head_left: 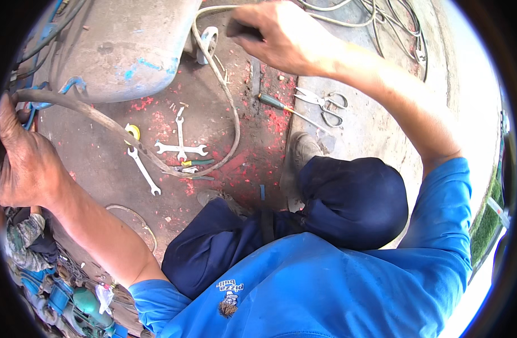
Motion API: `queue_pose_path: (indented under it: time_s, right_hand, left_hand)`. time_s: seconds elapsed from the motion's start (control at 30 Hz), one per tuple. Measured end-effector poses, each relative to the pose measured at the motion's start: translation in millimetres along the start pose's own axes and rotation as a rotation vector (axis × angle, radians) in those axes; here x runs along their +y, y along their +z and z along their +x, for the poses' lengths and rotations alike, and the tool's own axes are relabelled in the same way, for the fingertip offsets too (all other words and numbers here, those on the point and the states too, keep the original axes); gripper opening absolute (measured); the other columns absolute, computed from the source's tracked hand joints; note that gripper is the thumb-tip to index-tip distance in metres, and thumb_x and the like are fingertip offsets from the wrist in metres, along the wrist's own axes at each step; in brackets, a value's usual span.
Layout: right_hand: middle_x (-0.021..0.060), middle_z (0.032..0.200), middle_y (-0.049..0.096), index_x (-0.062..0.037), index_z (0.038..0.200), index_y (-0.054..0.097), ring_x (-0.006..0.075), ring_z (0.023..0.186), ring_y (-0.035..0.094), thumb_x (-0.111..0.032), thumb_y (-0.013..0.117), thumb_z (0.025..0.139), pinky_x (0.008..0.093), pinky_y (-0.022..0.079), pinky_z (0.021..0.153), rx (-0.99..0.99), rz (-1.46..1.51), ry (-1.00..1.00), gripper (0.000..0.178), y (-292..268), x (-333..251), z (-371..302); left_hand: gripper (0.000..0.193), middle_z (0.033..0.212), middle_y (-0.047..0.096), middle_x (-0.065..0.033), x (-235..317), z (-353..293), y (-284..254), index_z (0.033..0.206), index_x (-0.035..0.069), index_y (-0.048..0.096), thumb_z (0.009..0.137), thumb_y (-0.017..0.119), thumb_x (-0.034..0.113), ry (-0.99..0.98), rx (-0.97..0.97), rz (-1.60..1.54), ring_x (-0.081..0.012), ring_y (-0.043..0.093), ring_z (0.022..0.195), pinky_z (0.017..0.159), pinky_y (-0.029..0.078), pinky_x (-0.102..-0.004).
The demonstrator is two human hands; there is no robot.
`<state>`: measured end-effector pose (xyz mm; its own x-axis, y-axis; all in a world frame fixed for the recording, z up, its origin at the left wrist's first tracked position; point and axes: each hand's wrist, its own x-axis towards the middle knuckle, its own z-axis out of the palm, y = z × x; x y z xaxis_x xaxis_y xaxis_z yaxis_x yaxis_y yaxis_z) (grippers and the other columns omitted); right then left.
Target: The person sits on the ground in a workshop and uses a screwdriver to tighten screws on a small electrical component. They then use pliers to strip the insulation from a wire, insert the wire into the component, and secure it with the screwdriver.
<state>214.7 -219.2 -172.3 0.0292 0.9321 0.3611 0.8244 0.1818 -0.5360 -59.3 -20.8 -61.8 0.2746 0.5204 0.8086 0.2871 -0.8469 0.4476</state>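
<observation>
At the far left edge, my left hand is raised, its thumb and fingers closed on a thick grey cable; part of the hand is cut off by the picture's rim. From there the cable sags in a loop over the floor, climbs again and passes behind my right hand. That hand is lifted at the top, fingers curled toward the thumb with a dark gap between them; what they hold, if anything, is hidden. Beside the loop stands a worn metal tank with blue paint traces and a small wheel.
Open-end wrenches, another wrench, yellow tape and green-handled pliers lie inside or near the loop. Right of it are a screwdriver and scissors. More cables coil at upper right. A person's camouflage clothing shows lower left.
</observation>
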Motion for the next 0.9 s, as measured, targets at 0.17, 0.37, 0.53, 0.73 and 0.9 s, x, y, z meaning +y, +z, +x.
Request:
queue_pose_path:
  time_s: [0.17,0.37,0.53,0.73,0.9]
  right_hand:
    - [0.0261,0.144,0.048,-0.0056,0.146,0.049,0.0458,0.130,0.050,-0.001,0.060,0.084,0.0517,0.046,0.108,-0.581,-0.486,0.850,0.064,50,85,-265]
    - [0.0292,0.144,0.047,-0.0075,0.151,0.047,0.0514,0.139,0.042,-0.003,0.061,0.086,0.0511,0.038,0.116,-0.500,-0.479,1.018,0.067,94,83,-371]
    - [0.0249,0.132,0.057,-0.0015,0.144,0.046,0.0423,0.125,0.053,-0.004,0.067,0.081,0.0463,0.046,0.106,-0.453,-0.537,0.985,0.066,96,105,-378]
    - [0.0214,0.118,0.070,-0.0065,0.143,0.049,0.0389,0.111,0.066,-0.016,0.078,0.081,0.0466,0.052,0.099,-0.441,-0.155,1.157,0.069,47,60,-274]
    - [0.0212,0.108,0.072,-0.0040,0.129,0.056,0.0336,0.101,0.072,-0.018,0.081,0.083,0.0426,0.057,0.088,-0.337,0.076,0.820,0.054,7,-3,-126]
  left_hand:
    - [0.022,0.108,0.073,-0.0224,7,3,10,0.118,-0.009,0.065,0.098,0.068,0.000,-0.034,0.038,-0.368,-0.0269,0.074,0.090,0.073,0.061,-0.0342]
    - [0.010,0.100,0.071,-0.0097,23,9,1,0.104,-0.004,0.070,0.096,0.071,0.003,-0.083,0.030,-0.443,-0.0132,0.065,0.081,0.072,0.053,-0.0247]
    - [0.012,0.105,0.071,-0.0117,18,10,-4,0.104,-0.002,0.071,0.092,0.073,0.001,-0.014,-0.082,-0.391,-0.0203,0.066,0.098,0.085,0.054,-0.0318]
    - [0.011,0.116,0.070,-0.0125,9,8,-13,0.105,-0.002,0.072,0.096,0.071,0.003,0.130,-0.167,-0.320,-0.0154,0.067,0.096,0.080,0.056,-0.0285]
    - [0.011,0.114,0.070,-0.0115,13,10,-15,0.104,0.001,0.074,0.093,0.074,0.005,0.111,-0.217,-0.300,-0.0134,0.066,0.091,0.070,0.054,-0.0252]
